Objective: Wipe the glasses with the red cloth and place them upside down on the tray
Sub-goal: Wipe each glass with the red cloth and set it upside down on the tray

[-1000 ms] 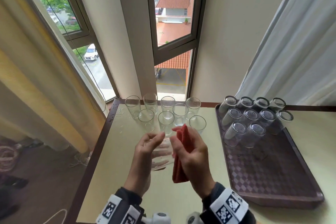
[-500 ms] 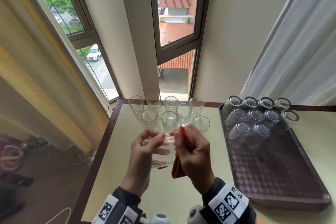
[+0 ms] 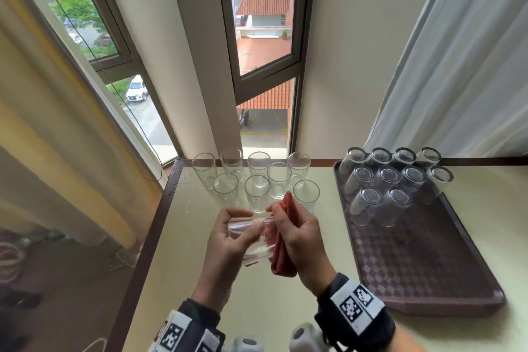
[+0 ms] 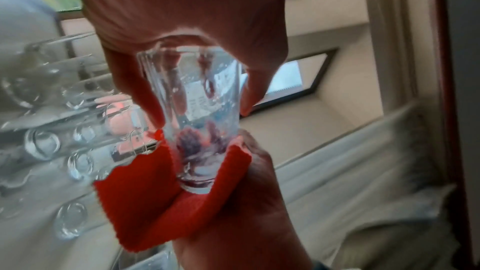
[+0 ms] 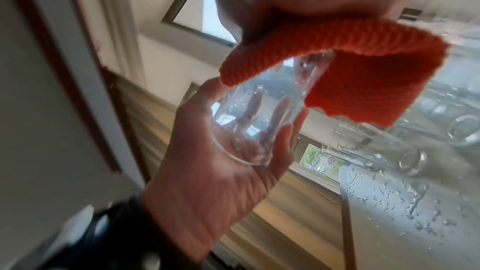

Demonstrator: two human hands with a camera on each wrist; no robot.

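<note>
My left hand (image 3: 228, 234) grips a clear glass (image 3: 251, 237) lying on its side above the table, fingers and thumb curled round its open end (image 4: 192, 81). My right hand (image 3: 297, 234) holds the red cloth (image 3: 281, 254) wrapped round the glass's base end (image 4: 202, 171), (image 5: 363, 81). Water drops cling to the glass wall (image 5: 257, 122). Several upright glasses (image 3: 257, 180) stand at the table's back left. Several glasses (image 3: 391, 183) stand upside down at the far end of the brown checkered tray (image 3: 423, 266).
The tray lies on the right half of the cream table (image 3: 257, 308), its near part bare. Water drops lie on the table near the upright glasses (image 5: 415, 202). Windows (image 3: 263, 37) and curtains (image 3: 457, 66) stand behind; the table's left edge (image 3: 148, 237) drops to the floor.
The glass has tipped from nearly upright to lying sideways between my hands. The red cloth has come round its base end. Both hands stay above the same spot.
</note>
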